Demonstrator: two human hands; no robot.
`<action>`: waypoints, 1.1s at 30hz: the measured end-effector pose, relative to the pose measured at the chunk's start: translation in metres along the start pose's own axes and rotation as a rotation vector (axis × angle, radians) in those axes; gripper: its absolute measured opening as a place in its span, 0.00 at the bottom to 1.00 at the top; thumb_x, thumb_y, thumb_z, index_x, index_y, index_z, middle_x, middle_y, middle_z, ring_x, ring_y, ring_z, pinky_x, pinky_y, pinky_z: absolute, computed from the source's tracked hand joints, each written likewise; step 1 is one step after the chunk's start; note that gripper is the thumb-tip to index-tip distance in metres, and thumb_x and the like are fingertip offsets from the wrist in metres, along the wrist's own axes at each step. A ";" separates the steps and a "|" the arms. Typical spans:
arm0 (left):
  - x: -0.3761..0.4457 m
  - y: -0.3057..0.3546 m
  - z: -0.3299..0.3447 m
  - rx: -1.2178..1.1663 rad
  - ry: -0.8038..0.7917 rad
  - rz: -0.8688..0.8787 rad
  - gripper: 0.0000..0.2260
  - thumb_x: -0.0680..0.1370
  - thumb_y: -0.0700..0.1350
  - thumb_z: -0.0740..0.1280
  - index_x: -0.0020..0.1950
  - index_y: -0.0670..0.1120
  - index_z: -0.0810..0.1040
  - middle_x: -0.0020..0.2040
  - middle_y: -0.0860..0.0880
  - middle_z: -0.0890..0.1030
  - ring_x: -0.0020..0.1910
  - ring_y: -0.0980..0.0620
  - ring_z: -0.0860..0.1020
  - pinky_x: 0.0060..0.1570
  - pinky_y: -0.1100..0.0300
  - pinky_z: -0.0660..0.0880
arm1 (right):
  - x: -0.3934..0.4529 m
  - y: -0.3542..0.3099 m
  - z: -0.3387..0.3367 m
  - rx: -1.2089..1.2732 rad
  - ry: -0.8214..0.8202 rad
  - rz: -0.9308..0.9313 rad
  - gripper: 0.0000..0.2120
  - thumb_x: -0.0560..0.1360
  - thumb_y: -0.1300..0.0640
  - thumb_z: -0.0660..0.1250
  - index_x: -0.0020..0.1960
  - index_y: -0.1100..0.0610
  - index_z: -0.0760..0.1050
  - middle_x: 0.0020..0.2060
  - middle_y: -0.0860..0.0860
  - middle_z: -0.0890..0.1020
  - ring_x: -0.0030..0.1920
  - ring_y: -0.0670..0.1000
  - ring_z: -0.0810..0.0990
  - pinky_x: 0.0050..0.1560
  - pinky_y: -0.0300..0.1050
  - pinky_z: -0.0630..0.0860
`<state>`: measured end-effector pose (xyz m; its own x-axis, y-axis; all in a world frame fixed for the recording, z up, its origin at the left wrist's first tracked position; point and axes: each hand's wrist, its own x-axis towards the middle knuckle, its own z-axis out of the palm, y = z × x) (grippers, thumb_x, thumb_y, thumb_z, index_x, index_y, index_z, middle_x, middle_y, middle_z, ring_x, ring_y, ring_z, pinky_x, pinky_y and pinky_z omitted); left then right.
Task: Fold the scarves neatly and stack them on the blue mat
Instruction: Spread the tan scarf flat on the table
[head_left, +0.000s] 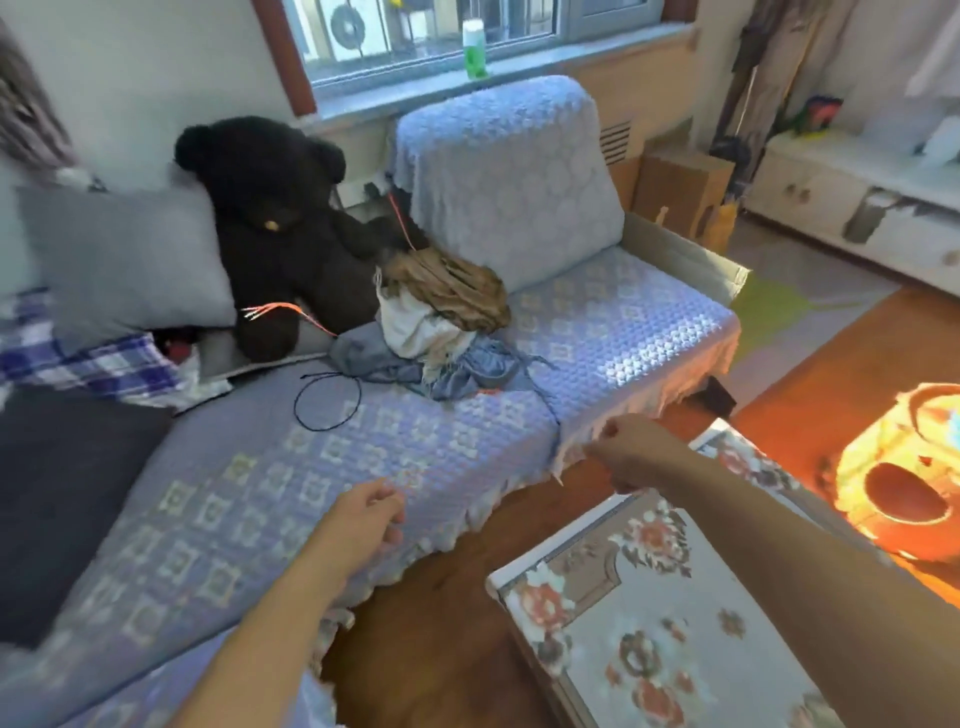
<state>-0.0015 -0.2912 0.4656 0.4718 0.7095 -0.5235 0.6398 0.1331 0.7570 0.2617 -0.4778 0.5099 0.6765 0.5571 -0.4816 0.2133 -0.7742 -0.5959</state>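
A loose heap of scarves lies on the sofa seat beside the teddy bear: a brown scarf (457, 291) on top, a cream scarf (415, 325) under it, and a grey-blue scarf (467, 371) spread at the bottom. The blue patterned mat (322, 467) covers the seat in front of the heap. My left hand (371, 512) hovers over the mat's front edge with fingers loosely curled, holding nothing. My right hand (631, 449) hangs near the mat's fringed corner, fingers curled, nothing visible in it. Both hands are well short of the scarves.
A big black teddy bear (280, 228) leans at the sofa's back left, next to a grey pillow (119, 254). A thin dark cord (327, 400) loops on the mat. A floral-covered table (670, 613) stands at lower right, with wooden floor between it and the sofa.
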 end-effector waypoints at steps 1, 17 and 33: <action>-0.002 0.000 -0.007 -0.018 0.019 -0.002 0.04 0.83 0.41 0.65 0.49 0.44 0.78 0.44 0.43 0.80 0.35 0.48 0.78 0.34 0.58 0.72 | 0.006 -0.003 0.001 -0.010 -0.024 -0.017 0.09 0.79 0.58 0.66 0.41 0.59 0.71 0.34 0.59 0.74 0.31 0.54 0.74 0.34 0.44 0.71; 0.270 0.021 -0.073 0.093 -0.028 -0.058 0.06 0.84 0.45 0.64 0.54 0.46 0.80 0.50 0.45 0.84 0.45 0.46 0.83 0.50 0.50 0.80 | 0.286 -0.137 0.118 0.123 -0.197 0.055 0.12 0.81 0.61 0.62 0.55 0.71 0.74 0.44 0.61 0.75 0.37 0.53 0.81 0.39 0.51 0.79; 0.720 -0.111 -0.045 1.022 -0.323 -0.039 0.37 0.77 0.49 0.61 0.83 0.57 0.48 0.83 0.44 0.45 0.79 0.38 0.56 0.75 0.49 0.63 | 0.709 -0.186 0.259 -0.417 0.021 -0.031 0.28 0.73 0.54 0.57 0.73 0.54 0.70 0.74 0.58 0.64 0.74 0.61 0.64 0.71 0.54 0.68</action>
<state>0.2401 0.2358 0.0218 0.4824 0.4803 -0.7326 0.7917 -0.5969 0.1300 0.5191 0.1394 0.1129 0.6788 0.5789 -0.4518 0.4976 -0.8150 -0.2968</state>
